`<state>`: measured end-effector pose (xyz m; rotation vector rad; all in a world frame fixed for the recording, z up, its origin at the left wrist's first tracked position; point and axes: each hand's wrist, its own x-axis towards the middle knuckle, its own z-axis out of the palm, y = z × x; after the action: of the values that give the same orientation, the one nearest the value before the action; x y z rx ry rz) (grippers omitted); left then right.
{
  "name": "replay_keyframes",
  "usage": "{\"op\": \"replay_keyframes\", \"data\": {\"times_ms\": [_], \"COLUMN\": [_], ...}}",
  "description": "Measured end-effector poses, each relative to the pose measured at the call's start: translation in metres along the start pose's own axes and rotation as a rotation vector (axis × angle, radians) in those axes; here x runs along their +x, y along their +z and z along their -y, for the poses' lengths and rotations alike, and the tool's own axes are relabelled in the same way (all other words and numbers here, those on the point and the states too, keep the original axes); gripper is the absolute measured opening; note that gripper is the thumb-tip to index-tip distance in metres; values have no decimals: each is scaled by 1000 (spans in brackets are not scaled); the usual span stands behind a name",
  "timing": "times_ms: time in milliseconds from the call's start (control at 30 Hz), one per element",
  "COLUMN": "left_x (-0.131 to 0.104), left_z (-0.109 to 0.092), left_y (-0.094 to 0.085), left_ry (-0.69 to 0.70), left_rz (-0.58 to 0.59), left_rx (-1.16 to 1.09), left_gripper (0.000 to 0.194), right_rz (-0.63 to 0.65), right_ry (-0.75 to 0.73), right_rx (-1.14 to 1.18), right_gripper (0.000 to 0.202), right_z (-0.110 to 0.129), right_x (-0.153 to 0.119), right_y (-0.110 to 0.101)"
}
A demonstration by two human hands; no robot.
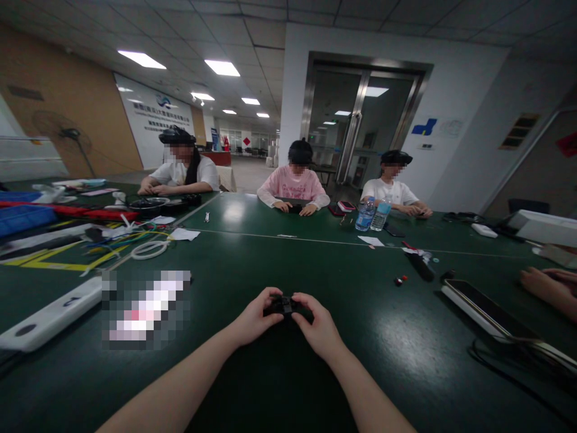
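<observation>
A small black object (286,305) lies at the middle of the green table (234,264), between my two hands. My left hand (256,317) grips its left end, with the thumb in front and the fingers curled behind. On its right end, my right hand (321,325) holds on in the same way, thumb and fingers closed. The fingertips of the two hands are a short gap apart. What exactly the object is cannot be made out, as my fingers cover both ends.
A white power strip (54,314) lies at the left, near cables and a blue tray (24,219). Two bottles (373,215) stand beyond, and a phone on a box (487,310) is at the right. Three people sit across; another person's hands (550,285) rest at the right edge.
</observation>
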<state>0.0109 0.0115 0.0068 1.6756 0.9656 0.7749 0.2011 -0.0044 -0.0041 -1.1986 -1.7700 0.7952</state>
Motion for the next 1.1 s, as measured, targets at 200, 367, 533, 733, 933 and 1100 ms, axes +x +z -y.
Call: {"op": "replay_keyframes", "data": {"times_ms": [200, 367, 533, 733, 933, 1100], "left_x": [-1, -1, 0, 1, 1, 0], "left_z": [-3, -2, 0, 4, 5, 0], "left_y": [-1, -2, -2, -2, -2, -1], "left_ry": [-3, -13, -5, 34, 22, 4], "left_rz": [19, 16, 28, 38, 50, 66], "left_rx": [-8, -10, -40, -45, -61, -61], "left_gripper": [44, 40, 40, 41, 40, 41], "right_rz": [25, 37, 38, 37, 78, 37], "right_ry": [13, 24, 9, 0, 21, 1], "right_rx": [-6, -11, -1, 2, -16, -25], "right_gripper": [32, 29, 28, 27, 35, 27], "right_z": [4, 7, 7, 8, 10, 8], "right_x": [0, -1, -1, -1, -2, -1], "right_y": [-2, -3, -3, -3, -4, -3]}}
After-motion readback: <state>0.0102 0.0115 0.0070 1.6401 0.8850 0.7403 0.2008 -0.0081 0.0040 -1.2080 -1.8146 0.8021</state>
